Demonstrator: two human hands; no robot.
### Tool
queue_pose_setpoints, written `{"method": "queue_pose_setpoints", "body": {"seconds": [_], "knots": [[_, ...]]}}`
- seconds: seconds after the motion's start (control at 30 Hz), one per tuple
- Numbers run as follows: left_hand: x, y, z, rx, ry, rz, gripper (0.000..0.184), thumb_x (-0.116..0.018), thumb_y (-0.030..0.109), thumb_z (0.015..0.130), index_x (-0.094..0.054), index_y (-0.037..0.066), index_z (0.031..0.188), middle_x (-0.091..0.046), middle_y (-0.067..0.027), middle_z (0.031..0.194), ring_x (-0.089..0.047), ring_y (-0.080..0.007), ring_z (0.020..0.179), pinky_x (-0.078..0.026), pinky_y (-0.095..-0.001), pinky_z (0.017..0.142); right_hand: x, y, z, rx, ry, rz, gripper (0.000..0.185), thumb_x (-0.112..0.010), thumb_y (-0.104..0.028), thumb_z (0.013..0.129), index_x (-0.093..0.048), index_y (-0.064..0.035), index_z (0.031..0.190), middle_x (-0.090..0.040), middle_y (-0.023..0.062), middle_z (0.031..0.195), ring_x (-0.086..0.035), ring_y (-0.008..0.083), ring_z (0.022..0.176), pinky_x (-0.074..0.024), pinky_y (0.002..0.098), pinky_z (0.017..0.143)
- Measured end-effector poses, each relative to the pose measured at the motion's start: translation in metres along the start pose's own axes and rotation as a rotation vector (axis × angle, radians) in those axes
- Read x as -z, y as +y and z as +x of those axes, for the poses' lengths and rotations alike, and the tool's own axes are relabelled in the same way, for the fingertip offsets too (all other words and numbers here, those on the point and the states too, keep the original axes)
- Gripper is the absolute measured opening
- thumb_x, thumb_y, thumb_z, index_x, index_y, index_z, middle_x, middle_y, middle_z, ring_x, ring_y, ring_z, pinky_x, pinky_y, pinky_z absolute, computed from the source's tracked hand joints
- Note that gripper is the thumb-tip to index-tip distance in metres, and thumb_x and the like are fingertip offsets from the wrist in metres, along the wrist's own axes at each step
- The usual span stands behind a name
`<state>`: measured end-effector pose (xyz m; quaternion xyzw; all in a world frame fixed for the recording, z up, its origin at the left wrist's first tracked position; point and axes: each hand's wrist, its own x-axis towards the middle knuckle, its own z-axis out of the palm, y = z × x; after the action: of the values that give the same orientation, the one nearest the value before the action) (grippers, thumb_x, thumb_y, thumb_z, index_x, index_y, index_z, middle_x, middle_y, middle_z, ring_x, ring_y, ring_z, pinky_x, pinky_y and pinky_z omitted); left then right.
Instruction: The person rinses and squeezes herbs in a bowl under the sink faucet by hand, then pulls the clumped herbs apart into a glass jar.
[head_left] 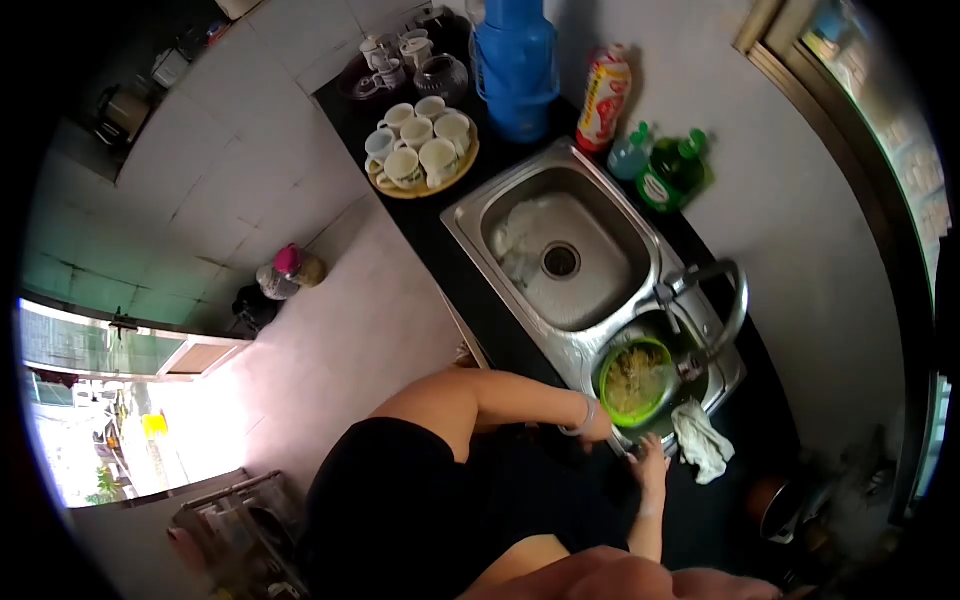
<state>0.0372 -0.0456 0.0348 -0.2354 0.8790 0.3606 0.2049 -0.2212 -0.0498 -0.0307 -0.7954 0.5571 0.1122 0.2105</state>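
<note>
A bright green basin (612,385) sits in the smaller sink bowl, with yellowish pieces of food (634,380) in water inside it. The faucet's spout (692,368) hangs over its edge. My left hand (597,428), with a bracelet at the wrist, is beside the basin at the sink's front edge; its fingers point down, look slightly apart and show nothing held. My right hand (650,462) is at the sink's near corner with fingers spread, holding nothing visible. Close to it, a crumpled white cloth (703,443) lies over the sink's rim.
The larger steel sink bowl (600,285) has whitish residue on one side. A tray of white cups (415,145), a blue jug (516,70), a red-and-yellow bottle (604,100) and a green soap bottle (675,172) stand around it. A pot (775,510) is at the lower right.
</note>
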Motion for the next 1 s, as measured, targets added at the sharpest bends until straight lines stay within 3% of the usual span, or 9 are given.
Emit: {"method": "queue_pose_setpoints", "body": {"seconds": [0.07, 0.17, 0.27, 0.3, 0.53, 0.67, 0.77, 0.9, 1.0], "knots": [[-0.033, -0.018, -0.027, -0.106, 0.416, -0.426, 0.032, -0.064, 0.026, 0.075, -0.065, 0.008, 0.101, -0.065, -0.0147, 0.096, -0.060, -0.0302, 0.095, -0.042, -0.0433, 0.088, -0.030, -0.026, -0.014, -0.065, 0.538, 0.256, 0.047, -0.064, -0.014, 0.069, -0.056, -0.0049, 0.115, -0.045, 0.0228, 0.129, -0.042, 0.0375, 0.120, -0.0338, 0.0429, 0.099], [-0.059, -0.037, -0.044, -0.359, 0.947, 0.007, 0.030, -0.065, 0.027, 0.074, -0.066, 0.005, 0.096, -0.065, -0.0159, 0.091, -0.061, -0.0299, 0.091, -0.043, -0.0436, 0.086, -0.060, -0.069, -0.047, -0.209, 0.325, 0.114, 0.043, -0.060, -0.008, 0.069, -0.056, 0.0032, 0.111, -0.047, 0.0249, 0.125, -0.044, 0.0385, 0.117, -0.0343, 0.0424, 0.099], [-0.052, -0.052, -0.081, -0.297, 0.083, 0.065, 0.028, -0.067, 0.025, 0.071, -0.066, 0.005, 0.090, -0.065, -0.0161, 0.084, -0.061, -0.0292, 0.092, -0.045, -0.0417, 0.082, -0.051, -0.101, -0.039, -0.378, 0.289, 0.185, 0.043, -0.057, -0.005, 0.068, -0.055, 0.0058, 0.110, -0.049, 0.0252, 0.121, -0.045, 0.0382, 0.115, -0.0350, 0.0410, 0.099], [-0.075, -0.070, -0.073, -0.497, 0.188, -0.352, 0.023, -0.065, 0.022, 0.070, -0.065, 0.003, 0.083, -0.064, -0.0149, 0.079, -0.061, -0.0288, 0.089, -0.044, -0.0427, 0.081, -0.056, -0.104, -0.034, -0.456, 0.398, 0.252, 0.043, -0.057, -0.005, 0.068, -0.055, 0.0058, 0.110, -0.049, 0.0249, 0.120, -0.045, 0.0380, 0.114, -0.0353, 0.0405, 0.099], [-0.051, -0.113, -0.160, -0.158, 1.246, -0.109, 0.007, -0.056, 0.011, 0.069, -0.060, 0.007, 0.074, -0.056, -0.0114, 0.081, -0.054, -0.0298, 0.082, -0.044, -0.0408, 0.074, -0.055, -0.202, -0.032, -0.498, 0.601, 0.180, 0.016, -0.062, -0.003, 0.066, -0.048, 0.0012, 0.073, -0.052, 0.0154, 0.075, -0.051, 0.0310, 0.074, -0.0421, 0.0388, 0.071], [-0.098, -0.183, -0.086, -0.030, 1.341, -0.483, 0.003, -0.053, 0.006, 0.069, -0.054, 0.006, 0.071, -0.055, -0.0127, 0.079, -0.053, -0.0340, 0.080, -0.044, -0.0427, 0.071, -0.021, -0.313, 0.014, -0.233, 0.565, 0.542, 0.026, -0.066, -0.003, 0.071, -0.040, -0.0018, 0.066, -0.044, 0.0081, 0.061, -0.045, 0.0209, 0.055, -0.0386, 0.0312, 0.053], [-0.107, -0.217, -0.067, 0.134, 0.951, -0.913, 0.022, -0.056, 0.013, 0.072, -0.059, 0.006, 0.094, -0.057, -0.0181, 0.101, -0.053, -0.0364, 0.097, -0.044, -0.0420, 0.083, -0.025, -0.311, 0.063, -0.320, 0.383, 0.575, 0.034, -0.067, -0.003, 0.070, -0.050, -0.0011, 0.099, -0.057, 0.0152, 0.090, -0.057, 0.0263, 0.082, -0.0459, 0.0341, 0.072], [-0.111, -0.203, -0.095, 0.221, 0.663, -0.417, 0.091, -0.067, 0.045, 0.072, -0.023, 0.004, 0.141, -0.030, -0.0218, 0.140, -0.031, -0.0329, 0.130, -0.025, -0.0345, 0.108, -0.018, -0.314, 0.073, -0.064, 0.361, 0.412, 0.080, -0.069, -0.007, 0.069, -0.026, -0.0055, 0.136, -0.049, 0.0218, 0.122, -0.049, 0.0328, 0.113, -0.0425, 0.0381, 0.090], [-0.052, -0.220, -0.222, 0.035, 0.493, -0.735, 0.063, -0.067, 0.042, 0.075, -0.047, 0.005, 0.122, -0.050, -0.0195, 0.120, -0.049, -0.0281, 0.110, -0.039, -0.0354, 0.092, -0.011, -0.314, 0.067, -0.060, 0.233, 0.545, 0.077, -0.071, -0.012, 0.071, -0.031, -0.0014, 0.136, -0.044, 0.0219, 0.130, -0.046, 0.0336, 0.119, -0.0422, 0.0382, 0.093]]}}
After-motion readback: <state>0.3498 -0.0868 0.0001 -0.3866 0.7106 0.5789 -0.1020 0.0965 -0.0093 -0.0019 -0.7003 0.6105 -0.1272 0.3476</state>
